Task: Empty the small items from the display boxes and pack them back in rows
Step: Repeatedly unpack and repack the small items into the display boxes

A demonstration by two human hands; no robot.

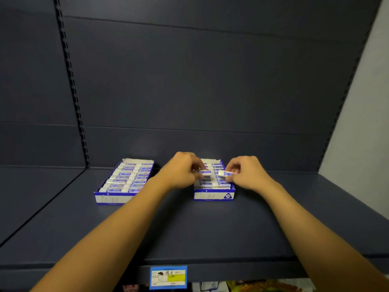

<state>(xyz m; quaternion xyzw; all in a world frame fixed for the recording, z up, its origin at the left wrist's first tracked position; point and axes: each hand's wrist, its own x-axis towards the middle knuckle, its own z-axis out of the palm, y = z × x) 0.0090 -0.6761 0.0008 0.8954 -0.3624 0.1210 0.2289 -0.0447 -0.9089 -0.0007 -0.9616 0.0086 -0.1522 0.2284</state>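
Eraser pinched in right hand fingers above right box.

Two display boxes side by side on shelf; erasers in rows inside; price tag below.

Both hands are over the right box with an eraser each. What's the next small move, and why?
Probably lower the right hand and seat its eraser into the right column of the right display box. That eraser sits tilted above the rows, not yet slotted, while the left hand pinches another eraser over the left column. The left display box already looks full.
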